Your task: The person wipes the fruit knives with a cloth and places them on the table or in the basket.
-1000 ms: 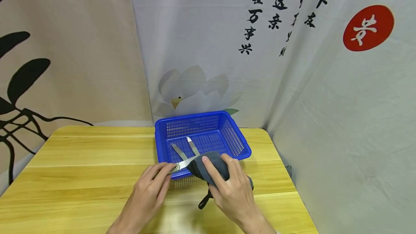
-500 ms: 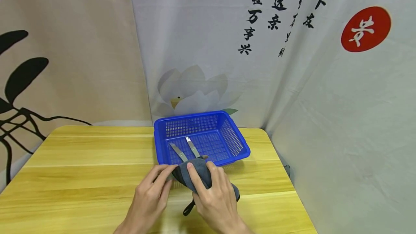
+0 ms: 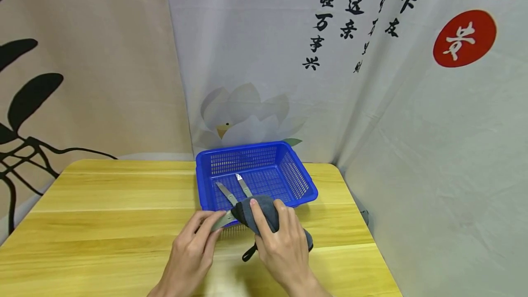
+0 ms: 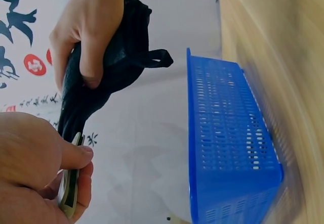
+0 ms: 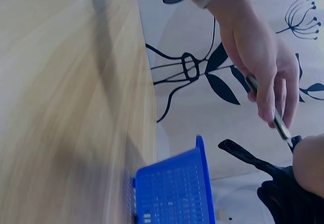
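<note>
In the head view, my left hand (image 3: 189, 244) pinches the pale grey-green handle of a knife (image 3: 222, 221) between thumb and fingers. My right hand (image 3: 284, 246) grips a dark grey cloth (image 3: 261, 210) with black edging, folded around the blade, which it hides. A black hanging loop (image 3: 249, 253) dangles from the cloth. Both hands are held above the near edge of a blue plastic basket (image 3: 303, 180). Inside the basket lie another knife (image 3: 226, 193) and a similar-handled utensil with a slotted head (image 3: 244, 185). The left wrist view shows the knife handle (image 4: 69, 191) edge-on.
The basket stands toward the back of a yellow wood-grain table (image 3: 123, 205). Behind and to the right hang printed cloth sheets (image 3: 255, 49). A dark small object (image 3: 365, 217) lies beyond the table's right edge.
The cloth slid left along the blade up to the handle, baring a dark tip beyond it, then moved back right with my right hand. My left hand has barely moved.
</note>
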Motion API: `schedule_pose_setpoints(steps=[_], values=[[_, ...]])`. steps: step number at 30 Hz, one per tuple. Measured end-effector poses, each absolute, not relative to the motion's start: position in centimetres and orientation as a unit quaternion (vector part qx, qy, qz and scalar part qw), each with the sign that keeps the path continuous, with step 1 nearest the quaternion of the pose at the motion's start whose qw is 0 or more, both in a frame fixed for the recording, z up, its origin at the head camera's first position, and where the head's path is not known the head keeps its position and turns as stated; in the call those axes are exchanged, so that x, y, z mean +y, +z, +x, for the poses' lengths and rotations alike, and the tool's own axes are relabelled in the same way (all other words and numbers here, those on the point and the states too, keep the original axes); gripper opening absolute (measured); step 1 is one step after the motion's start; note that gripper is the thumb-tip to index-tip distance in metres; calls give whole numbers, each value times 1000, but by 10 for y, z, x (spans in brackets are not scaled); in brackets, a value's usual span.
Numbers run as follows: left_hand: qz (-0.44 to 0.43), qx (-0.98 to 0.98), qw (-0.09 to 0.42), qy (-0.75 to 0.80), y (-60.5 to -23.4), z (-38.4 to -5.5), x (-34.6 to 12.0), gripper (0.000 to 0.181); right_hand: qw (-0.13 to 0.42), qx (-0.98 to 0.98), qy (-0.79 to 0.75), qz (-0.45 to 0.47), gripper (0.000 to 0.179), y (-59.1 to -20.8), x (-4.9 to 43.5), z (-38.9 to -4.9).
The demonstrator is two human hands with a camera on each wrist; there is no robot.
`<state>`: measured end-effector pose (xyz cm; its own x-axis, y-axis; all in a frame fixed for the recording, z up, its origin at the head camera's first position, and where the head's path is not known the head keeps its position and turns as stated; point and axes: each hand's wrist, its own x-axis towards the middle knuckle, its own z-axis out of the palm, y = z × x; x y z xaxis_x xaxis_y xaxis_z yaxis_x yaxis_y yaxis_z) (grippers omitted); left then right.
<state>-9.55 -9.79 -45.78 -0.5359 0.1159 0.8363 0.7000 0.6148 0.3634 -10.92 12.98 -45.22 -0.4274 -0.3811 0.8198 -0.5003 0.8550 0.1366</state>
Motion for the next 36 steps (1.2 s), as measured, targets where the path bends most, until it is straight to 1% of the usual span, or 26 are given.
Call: schedule_pose_setpoints(steps=[5, 11, 13, 14, 15, 18, 20, 25, 28, 33, 36], values=[[-251, -804, 399, -362, -457, -93, -98, 45, 461, -849, 72, 246, 63, -452, 142, -115], [-255, -799, 407, -363, -458, -94, -98, 42, 443, -865, 94, 218, 74, -450, 161, -121], [-251, -800, 405, -364, -458, -94, -98, 25, 441, -867, 104, 208, 77, -448, 166, -121], [-247, -802, 402, -367, -457, -94, -98, 21, 442, -867, 109, 204, 77, -447, 168, -121], [-241, -806, 396, -368, -457, -93, -98, 25, 443, -866, 115, 203, 77, -446, 169, -120], [-215, -821, 370, -377, -454, -92, -96, 53, 450, -856, 124, 221, 74, -444, 166, -117], [-199, -831, 353, -380, -452, -91, -94, 55, 453, -848, 122, 245, 71, -443, 161, -115], [-182, -842, 318, -396, -450, -91, -91, 56, 464, -827, 89, 305, 57, -446, 144, -109], [-176, -844, 293, -414, -450, -90, -91, 52, 463, -823, 64, 323, 51, -449, 136, -105], [-173, -842, 256, -443, -451, -88, -91, 40, 451, -829, 42, 329, 49, -454, 130, -102], [-180, -835, 240, -461, -452, -87, -92, 36, 452, -829, 39, 328, 49, -454, 130, -103]])
